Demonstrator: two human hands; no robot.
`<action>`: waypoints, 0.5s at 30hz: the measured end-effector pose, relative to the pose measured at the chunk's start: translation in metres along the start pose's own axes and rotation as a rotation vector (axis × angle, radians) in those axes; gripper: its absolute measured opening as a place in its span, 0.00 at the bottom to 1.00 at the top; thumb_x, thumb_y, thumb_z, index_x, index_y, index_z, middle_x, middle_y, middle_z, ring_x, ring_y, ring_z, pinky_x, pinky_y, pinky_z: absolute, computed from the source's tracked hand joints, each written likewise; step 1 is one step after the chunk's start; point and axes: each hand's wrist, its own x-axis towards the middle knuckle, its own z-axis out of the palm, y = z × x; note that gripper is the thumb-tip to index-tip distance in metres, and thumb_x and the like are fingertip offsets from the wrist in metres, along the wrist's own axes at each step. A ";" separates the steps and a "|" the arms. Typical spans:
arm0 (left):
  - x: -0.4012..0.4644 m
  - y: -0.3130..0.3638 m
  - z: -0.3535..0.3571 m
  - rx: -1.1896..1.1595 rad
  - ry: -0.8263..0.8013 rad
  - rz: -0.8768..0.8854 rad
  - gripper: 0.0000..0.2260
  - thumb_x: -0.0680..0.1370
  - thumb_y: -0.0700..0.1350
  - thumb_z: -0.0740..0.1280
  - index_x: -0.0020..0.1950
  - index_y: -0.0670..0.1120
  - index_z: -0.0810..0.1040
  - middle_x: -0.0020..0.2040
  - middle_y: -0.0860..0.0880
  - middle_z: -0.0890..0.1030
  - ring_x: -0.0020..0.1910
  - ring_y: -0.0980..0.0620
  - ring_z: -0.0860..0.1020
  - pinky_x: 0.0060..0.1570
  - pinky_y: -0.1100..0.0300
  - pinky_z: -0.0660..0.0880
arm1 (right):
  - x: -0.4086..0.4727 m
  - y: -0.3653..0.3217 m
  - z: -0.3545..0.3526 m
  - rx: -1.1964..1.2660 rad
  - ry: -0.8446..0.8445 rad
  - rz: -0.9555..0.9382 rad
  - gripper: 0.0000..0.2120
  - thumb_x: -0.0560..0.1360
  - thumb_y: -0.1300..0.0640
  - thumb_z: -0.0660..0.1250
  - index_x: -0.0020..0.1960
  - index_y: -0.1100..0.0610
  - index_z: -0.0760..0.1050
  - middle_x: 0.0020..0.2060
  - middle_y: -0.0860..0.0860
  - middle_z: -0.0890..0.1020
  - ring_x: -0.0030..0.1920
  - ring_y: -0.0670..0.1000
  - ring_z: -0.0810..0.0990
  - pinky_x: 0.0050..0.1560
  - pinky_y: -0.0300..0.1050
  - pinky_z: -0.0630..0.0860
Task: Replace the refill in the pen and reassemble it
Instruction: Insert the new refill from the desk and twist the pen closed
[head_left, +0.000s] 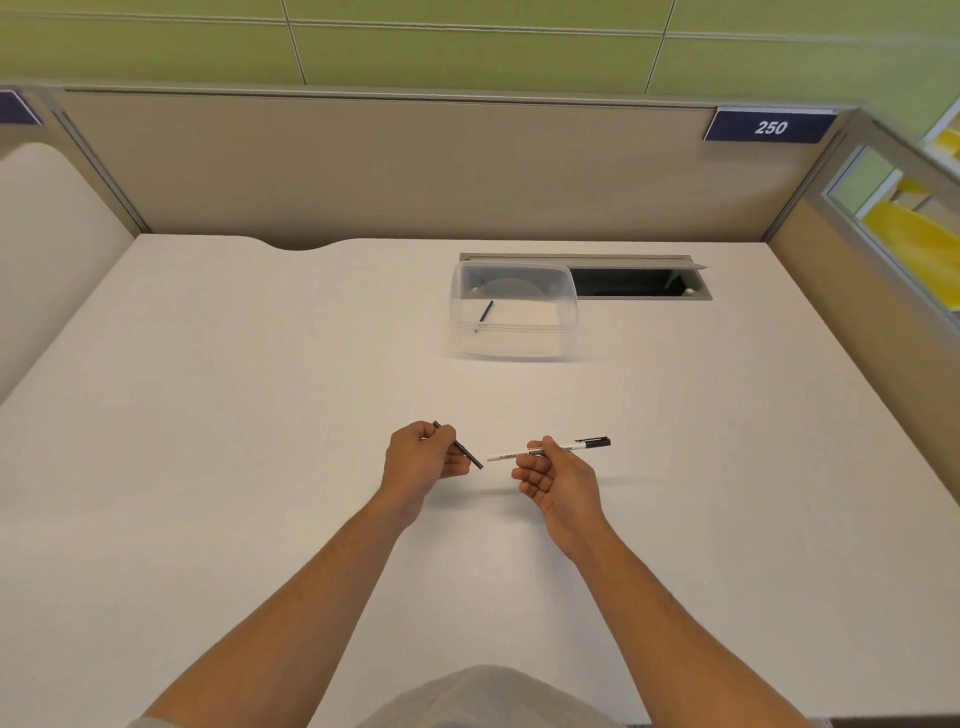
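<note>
My right hand (558, 475) grips a white pen barrel (511, 455) with a black clip end, held level above the desk, its open end pointing left. My left hand (421, 460) pinches a thin black refill (467, 453), tilted, its lower tip a short gap from the barrel's open end. The two parts are apart. A second black refill (485, 312) leans inside the clear plastic container (511, 340) farther back on the desk.
The white desk (260, 415) is fenced by beige partitions at the back and both sides. An open cable hatch (636, 283) lies in the desktop just behind and right of the container. A sign reading 250 (770, 127) hangs at the back right.
</note>
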 end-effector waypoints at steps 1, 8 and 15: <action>0.000 0.000 0.001 -0.009 0.007 0.003 0.06 0.72 0.40 0.66 0.38 0.39 0.74 0.35 0.39 0.83 0.31 0.42 0.83 0.41 0.51 0.83 | 0.000 0.000 0.001 0.004 -0.004 -0.001 0.11 0.78 0.53 0.63 0.47 0.60 0.78 0.33 0.55 0.84 0.34 0.53 0.83 0.32 0.42 0.78; -0.002 0.000 0.003 -0.129 0.051 0.013 0.05 0.74 0.38 0.65 0.38 0.39 0.74 0.35 0.39 0.84 0.33 0.43 0.84 0.34 0.57 0.80 | 0.000 -0.001 0.003 0.019 -0.010 0.014 0.11 0.78 0.54 0.62 0.48 0.61 0.77 0.33 0.55 0.84 0.34 0.53 0.83 0.32 0.42 0.78; -0.003 0.004 0.006 -0.196 0.047 0.019 0.04 0.74 0.37 0.64 0.39 0.39 0.75 0.34 0.40 0.83 0.32 0.43 0.84 0.33 0.58 0.80 | 0.002 -0.002 0.005 0.041 -0.015 0.014 0.11 0.79 0.53 0.62 0.48 0.60 0.77 0.34 0.55 0.84 0.34 0.53 0.83 0.34 0.43 0.78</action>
